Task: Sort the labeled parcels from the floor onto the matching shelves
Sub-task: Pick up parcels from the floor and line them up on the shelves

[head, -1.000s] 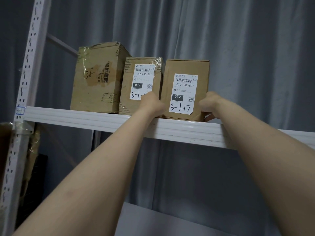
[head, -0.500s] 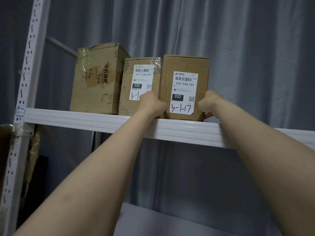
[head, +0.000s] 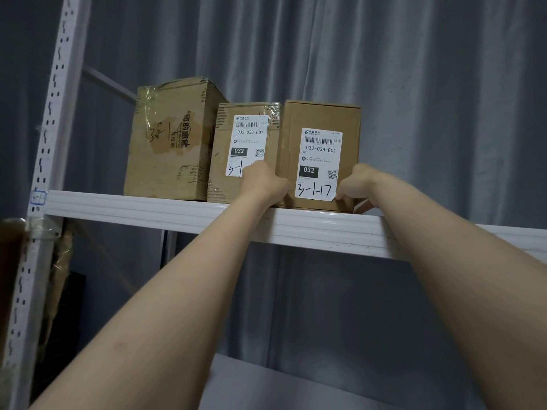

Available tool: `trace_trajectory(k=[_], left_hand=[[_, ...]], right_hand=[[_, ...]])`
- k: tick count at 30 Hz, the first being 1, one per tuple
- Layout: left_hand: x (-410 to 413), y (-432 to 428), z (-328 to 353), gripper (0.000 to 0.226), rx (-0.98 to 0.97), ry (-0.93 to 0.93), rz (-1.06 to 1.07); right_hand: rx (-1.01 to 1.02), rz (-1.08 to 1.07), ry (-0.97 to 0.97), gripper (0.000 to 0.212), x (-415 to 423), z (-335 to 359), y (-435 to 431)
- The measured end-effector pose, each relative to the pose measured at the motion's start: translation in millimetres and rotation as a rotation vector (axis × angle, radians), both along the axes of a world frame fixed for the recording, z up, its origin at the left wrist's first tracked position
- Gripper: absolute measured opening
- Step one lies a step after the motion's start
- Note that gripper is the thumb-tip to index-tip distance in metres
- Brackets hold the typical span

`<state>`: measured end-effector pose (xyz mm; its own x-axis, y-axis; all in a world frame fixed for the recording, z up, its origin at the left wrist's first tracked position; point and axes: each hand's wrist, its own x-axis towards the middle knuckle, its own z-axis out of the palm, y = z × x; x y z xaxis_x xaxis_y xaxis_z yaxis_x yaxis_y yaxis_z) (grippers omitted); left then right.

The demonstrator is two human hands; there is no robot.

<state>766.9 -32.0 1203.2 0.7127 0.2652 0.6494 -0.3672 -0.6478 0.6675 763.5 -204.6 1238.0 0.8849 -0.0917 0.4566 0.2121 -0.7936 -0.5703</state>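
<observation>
Up close, both your bare forearms reach over the white shelf (head: 296, 223) edge. Your left hand (head: 263, 184) curls against the left lower edge of the parcel (head: 319, 155) marked 3-1-17, and your right hand (head: 355, 184) grips its right lower corner. That parcel stands upright on the shelf, touching a second labeled box (head: 242, 152) on its left. Farther left sits a taped carton (head: 171, 140), with grey curtain (head: 444, 99) behind.

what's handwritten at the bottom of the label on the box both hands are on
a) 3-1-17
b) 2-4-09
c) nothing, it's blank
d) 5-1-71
a: the parcel between the left hand and right hand has 3-1-17 penned under the black 032 block.
</observation>
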Motion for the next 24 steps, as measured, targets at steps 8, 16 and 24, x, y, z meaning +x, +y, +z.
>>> trace_trajectory(k=[8,16,24], left_hand=[[0,0,0,0.026,-0.017,-0.011,0.004],[-5,-2,-1,0.025,-0.028,-0.08,0.014],[-18,-8,-4,0.023,0.061,-0.29,0.035]], right_hand=[[0.024,-0.048,-0.045,0.033,-3,0,2],[0.08,-0.32,-0.437,0.052,-14,1,3],[-0.048,-0.01,-0.847,0.015,-45,-8,15]])
